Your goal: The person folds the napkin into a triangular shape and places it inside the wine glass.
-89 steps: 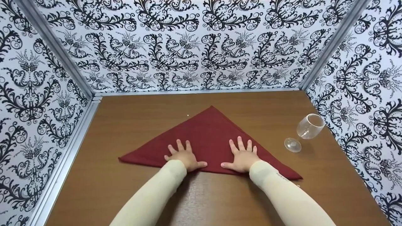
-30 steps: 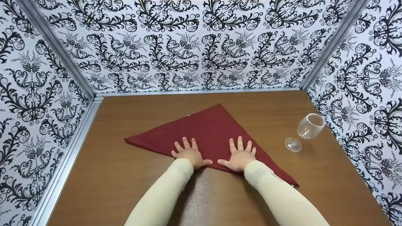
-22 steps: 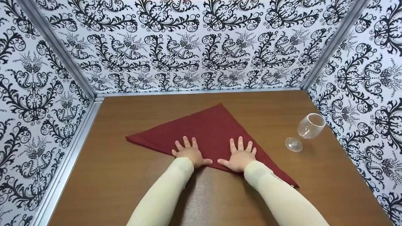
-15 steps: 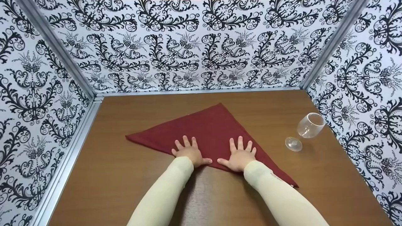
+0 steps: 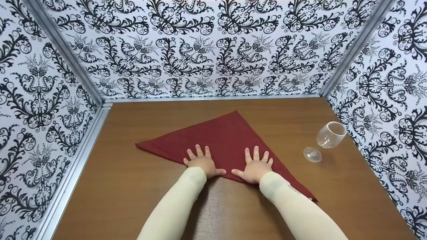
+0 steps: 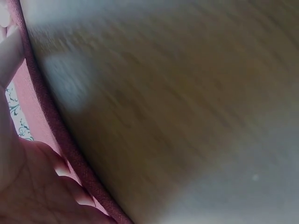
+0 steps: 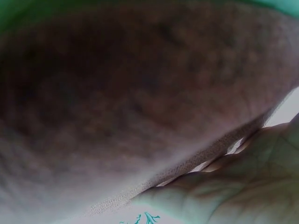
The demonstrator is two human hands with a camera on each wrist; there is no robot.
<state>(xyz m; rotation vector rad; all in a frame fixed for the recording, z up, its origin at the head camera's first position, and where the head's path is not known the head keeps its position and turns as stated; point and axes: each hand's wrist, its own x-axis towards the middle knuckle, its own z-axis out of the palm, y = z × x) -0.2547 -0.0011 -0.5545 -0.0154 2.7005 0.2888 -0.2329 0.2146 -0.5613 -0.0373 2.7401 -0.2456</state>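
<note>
A dark red cloth napkin [image 5: 223,136], folded into a triangle, lies flat on the brown wooden table [image 5: 133,186]. My left hand [image 5: 200,161] presses flat on its near edge, fingers spread. My right hand [image 5: 255,164] lies flat beside it on the same edge, fingers spread too. Both thumbs point toward each other. In the left wrist view the napkin's hem [image 6: 60,135] runs past my left hand [image 6: 28,186]. The right wrist view is a blurred close-up of cloth [image 7: 140,93] and my right hand [image 7: 243,186].
A clear stemmed wine glass [image 5: 328,136] lies on its side at the right, near the patterned wall [image 5: 383,83]. Patterned walls enclose the table at the back and on both sides. A metal rail [image 5: 76,166] runs along the left edge.
Since three seconds ago the napkin has turned a little, its left corner farther back and its tip to the right. Over the last second both hands stay flat and still.
</note>
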